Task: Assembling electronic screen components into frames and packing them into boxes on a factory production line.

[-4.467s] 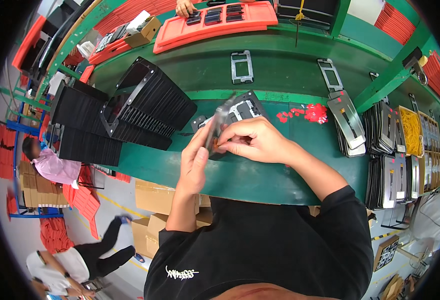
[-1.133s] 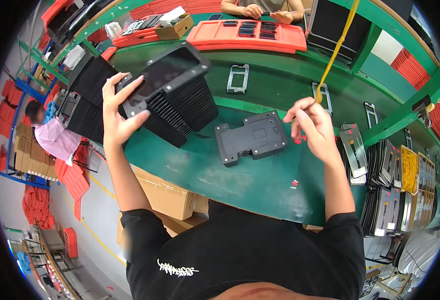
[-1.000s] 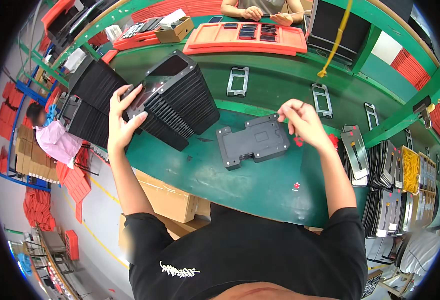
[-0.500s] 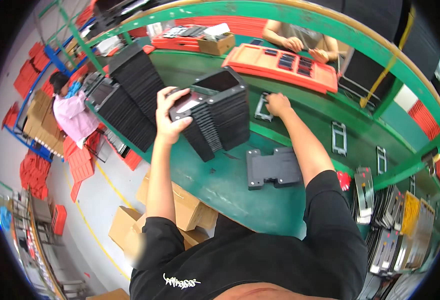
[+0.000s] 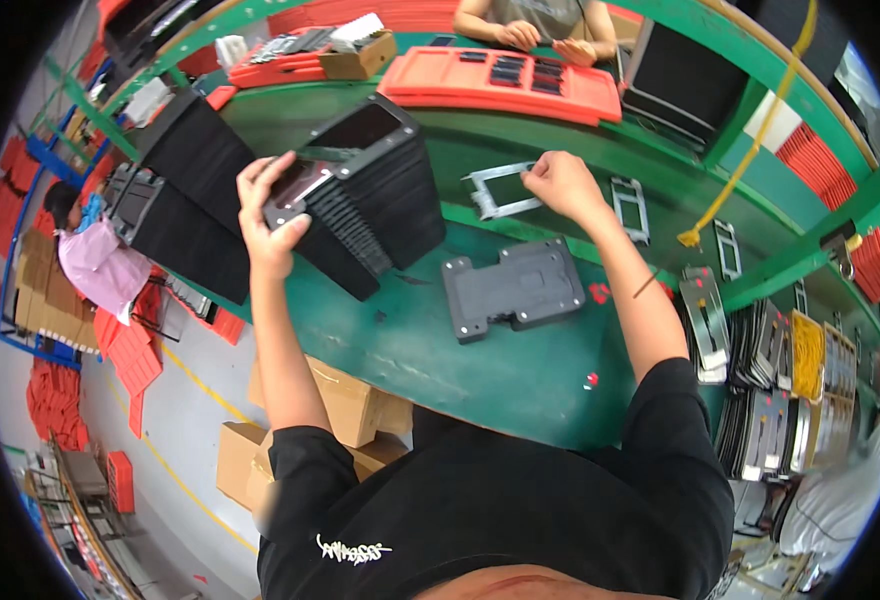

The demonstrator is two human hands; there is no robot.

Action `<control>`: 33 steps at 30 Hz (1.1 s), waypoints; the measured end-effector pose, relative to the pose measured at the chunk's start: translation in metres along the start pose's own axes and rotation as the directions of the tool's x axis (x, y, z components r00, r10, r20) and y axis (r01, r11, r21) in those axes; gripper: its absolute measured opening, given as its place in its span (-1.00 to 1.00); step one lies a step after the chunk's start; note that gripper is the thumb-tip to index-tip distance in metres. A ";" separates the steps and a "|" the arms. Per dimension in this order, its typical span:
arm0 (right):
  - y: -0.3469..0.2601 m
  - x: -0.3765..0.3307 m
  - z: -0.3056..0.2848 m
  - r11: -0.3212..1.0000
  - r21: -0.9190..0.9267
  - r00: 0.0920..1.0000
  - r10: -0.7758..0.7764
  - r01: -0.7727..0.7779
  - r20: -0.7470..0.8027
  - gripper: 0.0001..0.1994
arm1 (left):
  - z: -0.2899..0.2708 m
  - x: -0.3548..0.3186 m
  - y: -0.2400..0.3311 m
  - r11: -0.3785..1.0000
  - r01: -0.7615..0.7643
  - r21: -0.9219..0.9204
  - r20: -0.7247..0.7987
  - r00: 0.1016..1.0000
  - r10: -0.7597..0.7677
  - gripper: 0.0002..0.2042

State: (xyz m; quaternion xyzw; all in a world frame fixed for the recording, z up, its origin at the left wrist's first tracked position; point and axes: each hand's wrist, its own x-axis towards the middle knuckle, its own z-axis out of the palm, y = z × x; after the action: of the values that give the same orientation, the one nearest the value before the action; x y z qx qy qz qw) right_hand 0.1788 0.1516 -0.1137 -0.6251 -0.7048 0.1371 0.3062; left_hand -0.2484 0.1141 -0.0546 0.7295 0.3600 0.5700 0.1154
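My left hand grips the end of the top black plastic frame on a tall stack, thumb on the near side and fingers over the far side. Another black stack stands right against it. My right hand pinches the right end of a thin silver metal frame over the green conveyor belt. Between my arms a dark grey block-shaped plastic fixture, with notched sides and metal dots at its corners, lies on the green table.
More silver frames lie along the belt to the right. Across it, a person works behind an orange tray of dark parts. Tall black stacks stand at left. Metal parts crowd the right, and a green rail crosses there.
My right hand has taken hold of the silver frame and swung it to lie more crosswise. My left hand keeps its grip on the stack. The whole view has shifted.
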 end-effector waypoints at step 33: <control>0.087 -0.286 -0.112 0.550 -0.706 0.887 0.166 -0.445 -0.430 -0.62 | 0.149 -0.137 0.134 0.957 0.075 -0.280 0.409 0.911 0.049 -0.72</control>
State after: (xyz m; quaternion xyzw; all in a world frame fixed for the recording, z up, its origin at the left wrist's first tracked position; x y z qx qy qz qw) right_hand 0.3252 -0.1295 -0.1512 -0.8221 -0.5119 -0.2366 0.0778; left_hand -0.0721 -0.0359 -0.1277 0.8059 0.2451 0.4491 0.2979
